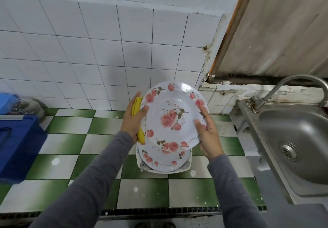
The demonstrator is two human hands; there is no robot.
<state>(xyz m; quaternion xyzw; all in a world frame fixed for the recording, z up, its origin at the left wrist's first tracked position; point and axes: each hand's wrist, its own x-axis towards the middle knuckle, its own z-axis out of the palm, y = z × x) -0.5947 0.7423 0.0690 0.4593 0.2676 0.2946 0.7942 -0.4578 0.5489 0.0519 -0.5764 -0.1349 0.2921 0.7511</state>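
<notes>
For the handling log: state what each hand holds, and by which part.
Both grip the rose-patterned plate by its rim: left hand at the left edge, with a yellow cloth in its fingers; right hand at the right edge.

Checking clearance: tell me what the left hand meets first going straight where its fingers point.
Likely the tiled wall; the left hand, holding plate and yellow cloth, points toward it, nothing visibly between.

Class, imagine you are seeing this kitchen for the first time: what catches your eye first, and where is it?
The rose-patterned plate at centre, tilted up between the left grip and right grip, with a yellow cloth behind its left edge. Next, the green-and-white checked counter beneath, and the steel sink at right.
</notes>
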